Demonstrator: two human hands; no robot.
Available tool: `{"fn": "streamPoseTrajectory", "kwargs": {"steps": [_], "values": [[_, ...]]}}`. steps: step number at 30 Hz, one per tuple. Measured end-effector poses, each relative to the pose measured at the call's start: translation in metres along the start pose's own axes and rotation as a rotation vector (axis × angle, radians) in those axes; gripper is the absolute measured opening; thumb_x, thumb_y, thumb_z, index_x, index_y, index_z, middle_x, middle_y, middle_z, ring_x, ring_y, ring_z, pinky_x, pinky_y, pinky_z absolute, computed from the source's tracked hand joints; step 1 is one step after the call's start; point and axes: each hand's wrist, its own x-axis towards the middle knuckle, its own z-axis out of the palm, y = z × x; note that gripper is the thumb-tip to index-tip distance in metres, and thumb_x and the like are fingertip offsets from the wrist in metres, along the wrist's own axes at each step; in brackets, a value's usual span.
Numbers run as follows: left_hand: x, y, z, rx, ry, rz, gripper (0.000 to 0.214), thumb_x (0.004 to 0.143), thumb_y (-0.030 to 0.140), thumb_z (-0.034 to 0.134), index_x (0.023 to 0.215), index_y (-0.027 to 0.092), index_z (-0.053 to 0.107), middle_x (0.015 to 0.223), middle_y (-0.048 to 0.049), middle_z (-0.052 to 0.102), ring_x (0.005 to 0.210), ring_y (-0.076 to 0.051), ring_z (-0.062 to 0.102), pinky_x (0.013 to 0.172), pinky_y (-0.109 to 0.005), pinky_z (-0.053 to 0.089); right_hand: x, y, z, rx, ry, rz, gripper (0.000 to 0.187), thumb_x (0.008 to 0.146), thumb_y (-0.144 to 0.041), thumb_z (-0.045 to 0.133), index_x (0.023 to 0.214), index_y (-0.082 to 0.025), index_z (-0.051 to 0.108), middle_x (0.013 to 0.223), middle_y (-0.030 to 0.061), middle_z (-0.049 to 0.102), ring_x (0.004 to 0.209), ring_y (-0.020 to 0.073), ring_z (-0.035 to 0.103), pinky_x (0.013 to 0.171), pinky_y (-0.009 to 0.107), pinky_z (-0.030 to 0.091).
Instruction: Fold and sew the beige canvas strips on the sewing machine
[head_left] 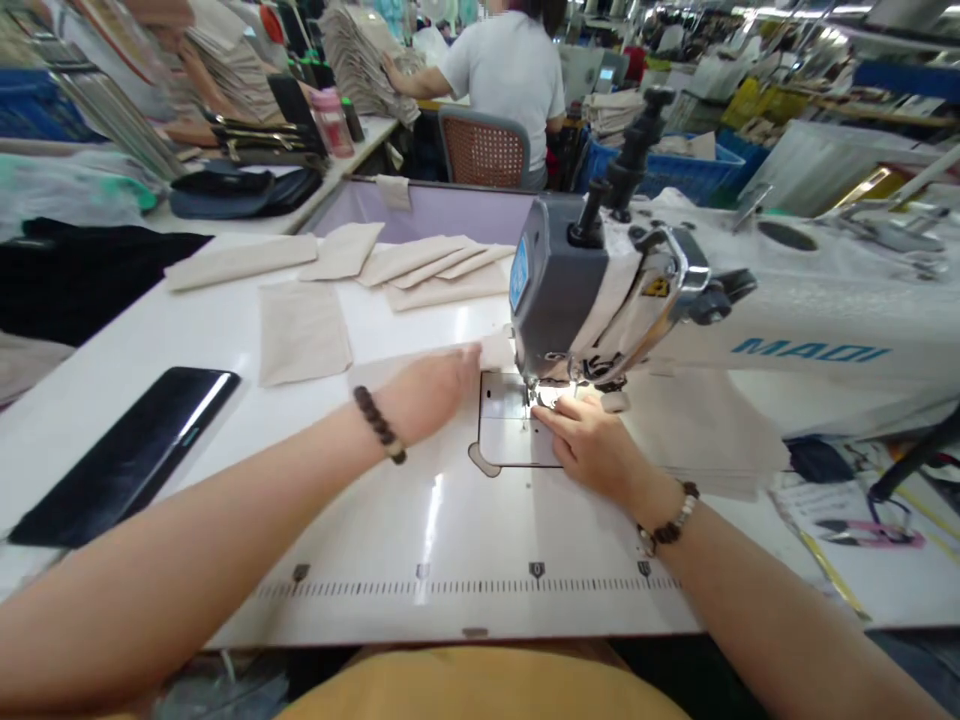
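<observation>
My left hand [433, 390] lies on a flat beige fabric piece [390, 368] just left of the sewing machine's needle, fingers together and pressed down on the cloth. My right hand [592, 440] rests by the metal needle plate [510, 425], fingers curled and pinched near the presser foot; what they hold is hidden. The grey and white sewing machine [592, 290] stands over both hands. More beige cloth [705, 430] lies under the machine arm to the right.
Several beige fabric pieces [300, 330] lie on the white table [450, 540], more fanned at the back [435, 265]. A black phone [127, 455] lies at left. Scissors [862, 530] sit at right. A person in a white shirt [510, 70] sits ahead beside fabric stacks.
</observation>
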Motion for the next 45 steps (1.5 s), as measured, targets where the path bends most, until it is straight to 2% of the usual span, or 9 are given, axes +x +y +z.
{"fn": "streamPoseTrajectory", "kwargs": {"steps": [4,7,11,13,16,19,22,28,45], "values": [[-0.016,-0.022,-0.045,-0.614,0.136,-0.123,0.044,0.071,0.014,0.046,0.113,0.016,0.055,0.098,-0.0062,0.064,0.090,-0.024,0.061,0.077,-0.033,0.048,0.001,-0.001,-0.003,-0.009,-0.027,-0.002,0.034,0.079,-0.009,0.044,0.108,-0.012,0.061,0.085,0.0080,0.057,0.073,0.0200,0.048,0.070,0.032,0.036],[-0.034,-0.034,-0.033,-0.905,0.107,-0.156,0.041,0.074,0.019,0.045,0.113,0.014,0.053,0.101,-0.0093,0.064,0.086,-0.021,0.062,0.075,-0.034,0.052,0.002,-0.002,-0.004,-0.007,-0.036,-0.007,0.032,0.078,-0.007,0.045,0.106,-0.011,0.061,0.085,0.0085,0.057,0.075,0.0198,0.049,0.070,0.031,0.036],[-0.059,-0.041,0.010,-0.269,0.188,-0.143,0.044,0.080,0.022,0.043,0.122,0.009,0.044,0.117,-0.0180,0.056,0.101,-0.027,0.057,0.084,-0.046,0.050,0.003,-0.002,-0.006,-0.012,-0.038,-0.019,0.032,0.078,-0.007,0.045,0.106,-0.011,0.060,0.085,0.0082,0.058,0.074,0.0197,0.050,0.073,0.032,0.037],[-0.068,-0.032,0.022,0.058,0.233,0.004,0.037,0.085,0.019,0.039,0.118,0.007,0.048,0.125,-0.0209,0.049,0.111,-0.030,0.051,0.091,-0.049,0.045,0.003,-0.002,-0.006,-0.003,-0.042,-0.019,0.032,0.078,-0.007,0.045,0.106,-0.012,0.060,0.085,0.0080,0.058,0.074,0.0195,0.050,0.073,0.032,0.037],[-0.070,-0.001,0.026,0.231,0.135,0.263,0.029,0.091,0.016,0.036,0.112,0.009,0.054,0.119,-0.0170,0.054,0.104,-0.025,0.055,0.088,-0.042,0.049,0.003,-0.002,-0.006,0.009,-0.031,-0.019,0.033,0.078,-0.006,0.045,0.106,-0.011,0.060,0.085,0.0082,0.058,0.074,0.0193,0.050,0.072,0.032,0.037],[-0.058,0.028,0.031,0.272,-0.011,0.339,0.021,0.089,0.017,0.045,0.105,0.008,0.056,0.111,-0.0152,0.058,0.102,-0.024,0.056,0.087,-0.039,0.050,0.001,0.000,-0.006,0.037,-0.011,-0.060,0.031,0.079,-0.008,0.044,0.105,-0.011,0.061,0.082,0.0072,0.057,0.073,0.0186,0.049,0.070,0.031,0.036],[-0.039,0.037,0.040,0.255,-0.059,0.325,0.019,0.086,0.015,0.051,0.103,0.007,0.057,0.109,-0.0157,0.058,0.104,-0.025,0.055,0.087,-0.039,0.049,-0.004,0.003,-0.007,0.096,-0.011,-0.161,0.028,0.083,-0.011,0.042,0.101,-0.015,0.063,0.077,0.0046,0.055,0.071,0.0172,0.047,0.067,0.030,0.034],[-0.010,0.026,0.047,0.125,-0.048,0.346,0.017,0.088,0.016,0.050,0.102,0.007,0.055,0.116,-0.0146,0.053,0.110,-0.022,0.052,0.093,-0.034,0.046,-0.008,0.003,-0.010,0.145,-0.053,-0.257,0.029,0.086,-0.014,0.039,0.099,-0.016,0.064,0.074,0.0034,0.052,0.068,0.0162,0.043,0.067,0.030,0.033],[0.012,0.012,0.054,0.125,0.090,0.367,0.020,0.088,0.024,0.051,0.098,0.008,0.058,0.104,-0.0125,0.058,0.103,-0.024,0.054,0.088,-0.035,0.047,0.000,-0.004,-0.001,-0.002,0.026,-0.096,0.032,0.089,-0.011,0.034,0.106,-0.012,0.060,0.076,0.0067,0.055,0.070,0.0185,0.045,0.075,0.034,0.036]]}}
